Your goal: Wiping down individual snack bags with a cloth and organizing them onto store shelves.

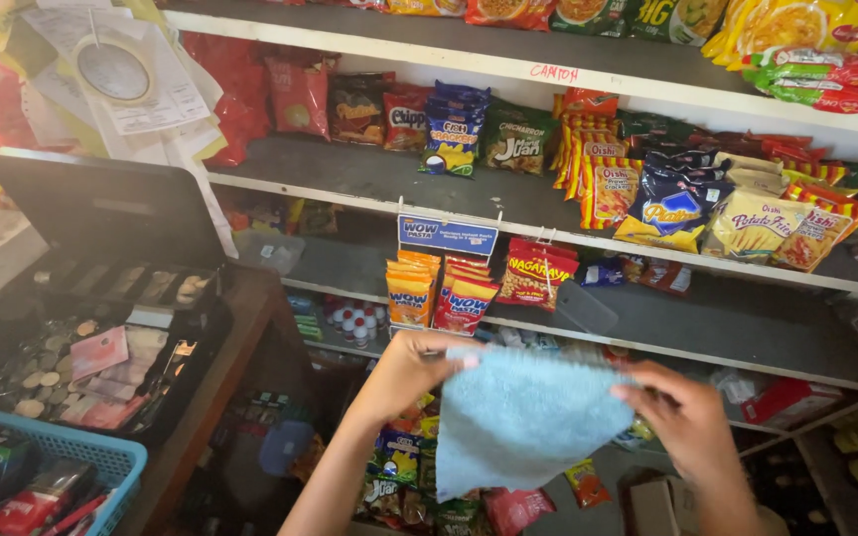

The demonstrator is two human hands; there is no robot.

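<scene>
Holding light-blue cloth (518, 422) spread, left hand (411, 369) and right hand (682, 417) pinched on edges (shelf-side); risks snagging hanging snack packets (439, 293).

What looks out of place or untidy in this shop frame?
The open cash drawer holds loose coins and notes in a jumble. Snack packets lie heaped low down. Both hands, left hand and right hand, hold a light blue cloth.
</scene>
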